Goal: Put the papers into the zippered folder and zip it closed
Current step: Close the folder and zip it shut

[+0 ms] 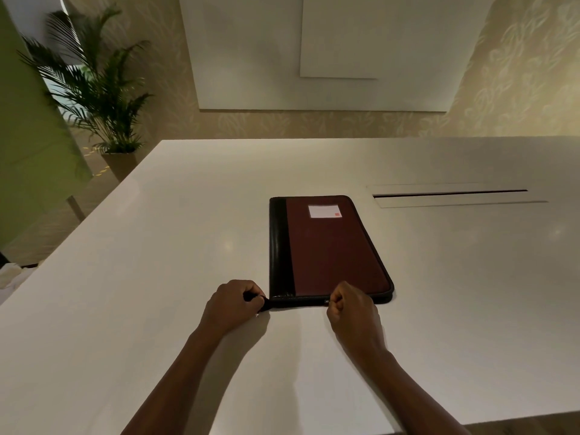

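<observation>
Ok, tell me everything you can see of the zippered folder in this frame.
The zippered folder lies flat and shut on the white table. Its maroon cover, leather-like, has a black spine strip along its left and a small white label near the far end. A black zipper runs round the edge. The left hand pinches a black tab at the near left corner; the right hand grips the zipper pull on the near edge.

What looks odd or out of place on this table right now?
Nothing stands out. The zippered folder lies flat and closed on the table; the left hand grips its corner and the right hand pinches the zipper pull.
</observation>
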{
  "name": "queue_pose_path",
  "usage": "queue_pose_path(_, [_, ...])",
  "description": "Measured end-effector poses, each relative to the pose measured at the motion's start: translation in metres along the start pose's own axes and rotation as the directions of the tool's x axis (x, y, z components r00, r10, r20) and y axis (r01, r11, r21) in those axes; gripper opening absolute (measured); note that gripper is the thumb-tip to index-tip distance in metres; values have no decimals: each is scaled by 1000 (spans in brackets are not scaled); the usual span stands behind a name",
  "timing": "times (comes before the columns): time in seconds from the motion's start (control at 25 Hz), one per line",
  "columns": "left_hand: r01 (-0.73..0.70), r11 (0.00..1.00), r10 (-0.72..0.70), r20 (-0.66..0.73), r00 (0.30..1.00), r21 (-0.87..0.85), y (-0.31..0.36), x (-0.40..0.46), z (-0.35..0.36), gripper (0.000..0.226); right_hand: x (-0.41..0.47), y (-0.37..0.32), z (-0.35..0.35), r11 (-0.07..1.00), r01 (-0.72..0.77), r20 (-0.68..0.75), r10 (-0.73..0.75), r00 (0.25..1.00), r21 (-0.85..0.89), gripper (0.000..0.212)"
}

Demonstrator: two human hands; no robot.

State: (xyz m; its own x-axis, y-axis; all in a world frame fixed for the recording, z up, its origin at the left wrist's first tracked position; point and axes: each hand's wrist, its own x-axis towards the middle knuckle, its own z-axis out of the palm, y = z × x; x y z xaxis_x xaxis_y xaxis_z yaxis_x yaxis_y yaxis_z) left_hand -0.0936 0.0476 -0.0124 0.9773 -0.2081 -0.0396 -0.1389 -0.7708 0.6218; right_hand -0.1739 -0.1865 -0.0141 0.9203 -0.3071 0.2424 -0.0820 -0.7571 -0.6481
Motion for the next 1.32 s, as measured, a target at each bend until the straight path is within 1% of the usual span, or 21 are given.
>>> queue_pose_path(0.08, [4, 998, -5, -28, 1000, -57, 15, 7, 0, 11, 0, 2, 0, 1000, 14, -3, -14, 1000, -9, 18])
queue_pose_path(0.12, [-15, 1000, 14, -62, 998, -15, 27, 11, 1, 25, 1, 3, 0, 1000, 22, -2, -22, 1000, -13, 18])
queue_pose_path(0.16, [-50, 996, 54, -56, 997, 77, 38, 16, 5, 46, 1, 3, 1, 999, 30, 0, -30, 1000, -18, 19])
queue_pose_path(0.2, [-113, 977, 117, -11, 993, 179, 50, 19, 12, 63, 1, 3, 1, 999, 36, 3, -36, 999, -25, 19])
queue_pose_path(0.24, [-200, 945, 191, 60, 980, 259, 61, 22, 21, 76, 1, 4, 0, 999, 42, 9, -42, 999, -30, 19])
queue_pose_path(0.28, [-290, 901, 258, 139, 956, 322, 70, 22, 32, 82, 2, 5, -1, 998, 48, 16, -48, 999, -26, 19])
queue_pose_path(0.32, [-367, 852, 316, 191, 929, 374, 75, 23, 45, 82, 2, 6, -2, 998, 55, 24, -55, 998, -11, 20])
queue_pose_path(0.36, [-414, 806, 354, 217, 910, 422, 74, 24, 56, 79, 3, 7, -3, 998, 63, 31, -63, 998, 6, 22])
queue_pose_path(0.44, [-435, 750, 384, 208, 900, 498, 67, 25, 71, 70, 4, 10, -3, 997, 77, 27, -77, 997, 3, 25])
queue_pose_path(0.52, [-427, 725, 397, 180, 900, 541, 63, 25, 77, 67, 4, 12, -1, 995, 88, 22, -87, 996, -45, 25])
queue_pose_path(0.68, [-420, 721, 421, 134, 897, 550, 57, 22, 82, 60, 3, 18, -3, 987, 89, 2, -90, 996, -132, 26])
queue_pose_path(1.0, [-416, 720, 437, 103, 893, 555, 56, 22, 83, 57, 13, 60, -46, 977, -61, -129, 35, 991, -206, 26])
queue_pose_path(1.32, [-414, 706, 445, 94, 891, 574, 55, 23, 83, 55, 25, 83, -63, 979, -52, -147, 23, 989, -198, 22])
